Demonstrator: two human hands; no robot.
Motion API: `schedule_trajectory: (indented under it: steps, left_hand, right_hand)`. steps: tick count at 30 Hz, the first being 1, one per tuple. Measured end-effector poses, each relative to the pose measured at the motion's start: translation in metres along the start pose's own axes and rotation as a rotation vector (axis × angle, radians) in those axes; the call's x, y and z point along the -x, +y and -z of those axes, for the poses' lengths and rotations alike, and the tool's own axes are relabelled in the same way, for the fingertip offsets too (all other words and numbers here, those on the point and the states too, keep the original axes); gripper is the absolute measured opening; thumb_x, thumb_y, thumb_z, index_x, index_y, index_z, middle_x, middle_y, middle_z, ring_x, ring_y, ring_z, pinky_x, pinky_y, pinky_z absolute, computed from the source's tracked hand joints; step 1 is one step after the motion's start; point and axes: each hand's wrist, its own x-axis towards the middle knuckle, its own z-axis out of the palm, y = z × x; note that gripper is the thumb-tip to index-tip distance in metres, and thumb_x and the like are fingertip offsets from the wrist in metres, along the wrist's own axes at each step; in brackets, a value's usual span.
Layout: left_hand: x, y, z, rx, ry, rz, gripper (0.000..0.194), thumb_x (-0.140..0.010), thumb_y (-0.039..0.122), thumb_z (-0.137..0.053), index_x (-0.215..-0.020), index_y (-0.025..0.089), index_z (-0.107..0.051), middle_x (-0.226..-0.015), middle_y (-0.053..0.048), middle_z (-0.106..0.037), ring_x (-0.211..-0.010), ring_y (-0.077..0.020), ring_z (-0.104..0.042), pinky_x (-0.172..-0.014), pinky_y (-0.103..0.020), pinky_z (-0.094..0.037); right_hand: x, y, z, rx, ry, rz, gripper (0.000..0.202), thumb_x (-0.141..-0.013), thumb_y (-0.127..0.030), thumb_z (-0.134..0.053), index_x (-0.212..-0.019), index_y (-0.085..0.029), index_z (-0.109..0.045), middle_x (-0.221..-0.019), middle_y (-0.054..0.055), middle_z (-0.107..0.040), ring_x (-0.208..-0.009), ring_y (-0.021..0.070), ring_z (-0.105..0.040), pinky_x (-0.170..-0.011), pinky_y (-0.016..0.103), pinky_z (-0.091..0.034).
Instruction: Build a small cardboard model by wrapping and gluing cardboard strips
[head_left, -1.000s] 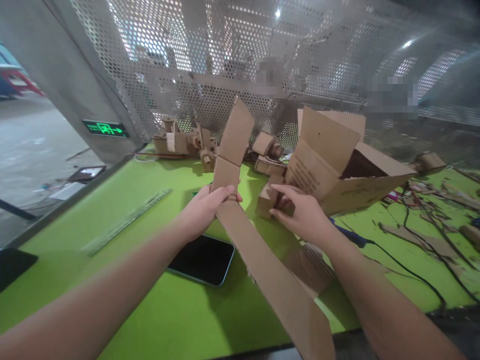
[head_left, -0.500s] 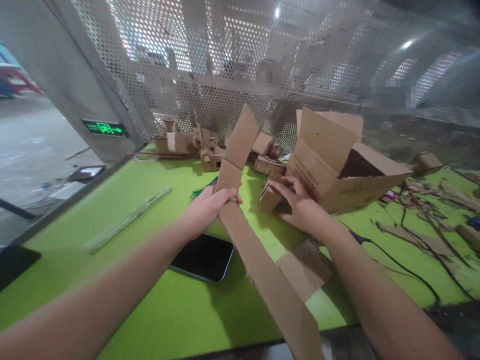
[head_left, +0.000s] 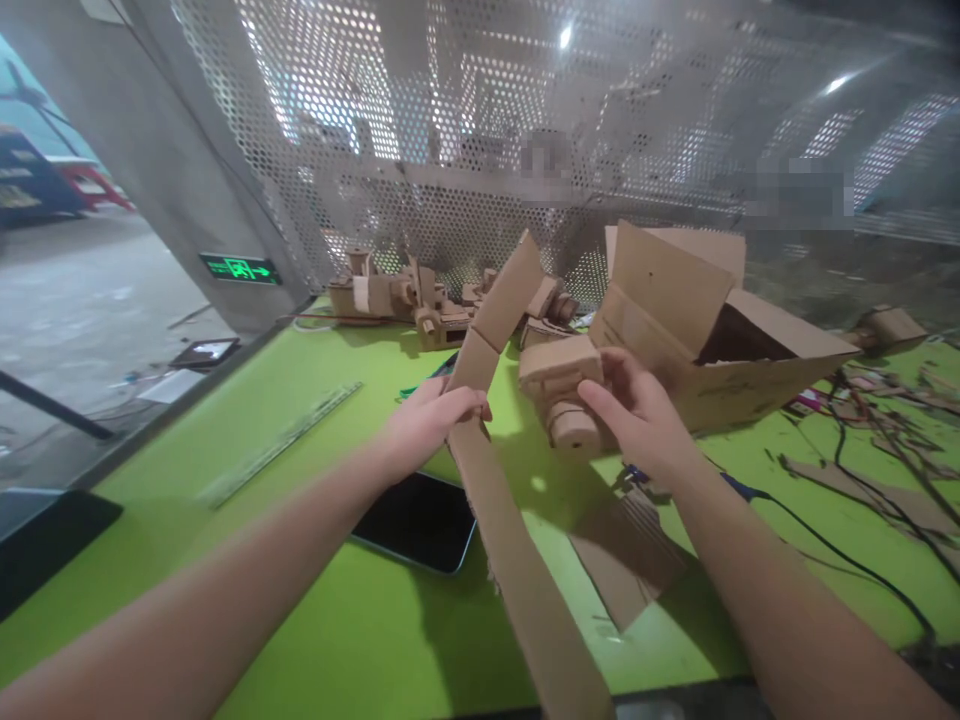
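My left hand is closed around a long creased cardboard strip, whose upper part tilts up to the right and whose lower part runs down toward the table's front edge. In my right hand is a small cardboard model with a rounded block and a short cylinder on its underside, gripped at its right side and held above the table. A black phone lies beneath my left wrist. Below the model a flat corrugated cardboard piece rests on the table.
An open cardboard box stands at the right. Cardboard models line the back by a perforated metal screen. A clear ruler lies left on the green table. Scraps and a black cable are at the right.
The small cardboard model has turned in my right hand, now showing its rounded block and cylinder, and my fingers have closed on it. The whole view has shifted slightly.
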Motion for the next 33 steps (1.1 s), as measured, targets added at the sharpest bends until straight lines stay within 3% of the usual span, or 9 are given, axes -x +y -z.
schedule_trajectory:
  steps: [2,5,8,12,19,23,30,33]
  left_hand:
    - [0.004,0.008,-0.002,0.009,-0.082,0.028,0.038,-0.090,0.055,-0.059,-0.081,0.020,-0.072,-0.080,-0.005,-0.073,-0.075,-0.0266,-0.070,-0.068,-0.037,-0.055]
    - [0.009,0.016,-0.004,0.011,-0.204,-0.034,0.051,-0.095,0.065,-0.054,-0.078,0.020,-0.072,-0.076,-0.005,-0.073,-0.074,-0.0251,-0.068,-0.073,-0.036,-0.053]
    - [0.011,0.018,-0.006,0.004,-0.332,-0.097,0.062,-0.100,0.069,-0.046,-0.074,0.020,-0.073,-0.076,-0.006,-0.074,-0.078,-0.0250,-0.069,-0.083,-0.036,-0.053]
    - [0.011,0.014,-0.007,0.010,-0.343,-0.060,0.065,-0.100,0.073,-0.044,-0.075,0.020,-0.073,-0.078,-0.008,-0.074,-0.076,-0.0246,-0.068,-0.075,-0.035,-0.053]
    - [0.010,0.013,-0.009,0.084,-0.192,0.084,0.063,-0.090,0.080,-0.053,-0.081,0.019,-0.068,-0.078,-0.006,-0.072,-0.069,-0.0223,-0.064,-0.067,-0.034,-0.052]
    - [0.009,0.013,-0.011,0.117,-0.190,0.095,0.062,-0.086,0.081,-0.059,-0.081,0.019,-0.067,-0.076,-0.006,-0.071,-0.066,-0.0213,-0.062,-0.064,-0.034,-0.050]
    - [0.011,0.012,-0.015,0.118,-0.212,0.081,0.069,-0.091,0.083,-0.049,-0.072,0.020,-0.070,-0.072,-0.007,-0.072,-0.064,-0.0219,-0.063,-0.061,-0.033,-0.051]
    - [0.012,0.013,-0.018,0.124,-0.207,0.046,0.065,-0.094,0.079,-0.049,-0.089,0.021,-0.078,-0.083,-0.008,-0.078,-0.078,-0.0276,-0.071,-0.071,-0.037,-0.056]
  right_hand:
    - [0.000,0.000,0.000,-0.210,-0.060,-0.140,0.042,-0.093,-0.060,-0.074,-0.118,-0.027,-0.069,-0.113,0.006,-0.078,-0.104,0.0267,-0.072,-0.090,0.038,-0.057]
    - [-0.002,0.004,-0.001,-0.405,-0.136,-0.319,0.039,-0.086,-0.058,-0.081,-0.105,-0.024,-0.077,-0.100,0.005,-0.079,-0.090,0.0247,-0.073,-0.079,0.035,-0.058]
    - [-0.003,0.004,-0.003,-0.565,-0.226,-0.456,0.034,-0.085,-0.053,-0.084,-0.099,-0.022,-0.080,-0.098,0.006,-0.081,-0.090,0.0250,-0.074,-0.081,0.037,-0.060]
    - [-0.002,0.003,-0.006,-0.680,-0.251,-0.566,0.034,-0.082,-0.053,-0.086,-0.097,-0.023,-0.082,-0.100,0.005,-0.083,-0.094,0.0248,-0.075,-0.086,0.037,-0.062]
    - [0.000,0.006,-0.005,-0.650,-0.099,-0.536,0.034,-0.079,-0.052,-0.085,-0.103,-0.027,-0.081,-0.105,0.005,-0.084,-0.099,0.0295,-0.077,-0.082,0.041,-0.065]
    - [0.000,0.004,-0.003,-0.645,-0.113,-0.507,0.036,-0.080,-0.047,-0.085,-0.107,-0.026,-0.079,-0.106,0.006,-0.083,-0.102,0.0291,-0.077,-0.084,0.040,-0.063]
    - [0.004,-0.005,-0.006,-0.598,-0.188,-0.494,0.045,-0.075,-0.045,-0.091,-0.115,-0.028,-0.077,-0.118,0.003,-0.082,-0.110,0.0283,-0.077,-0.083,0.035,-0.063]
    - [0.005,-0.002,-0.012,-0.593,-0.199,-0.480,0.046,-0.077,-0.045,-0.091,-0.117,-0.027,-0.075,-0.115,0.004,-0.082,-0.105,0.0265,-0.077,-0.080,0.034,-0.063]
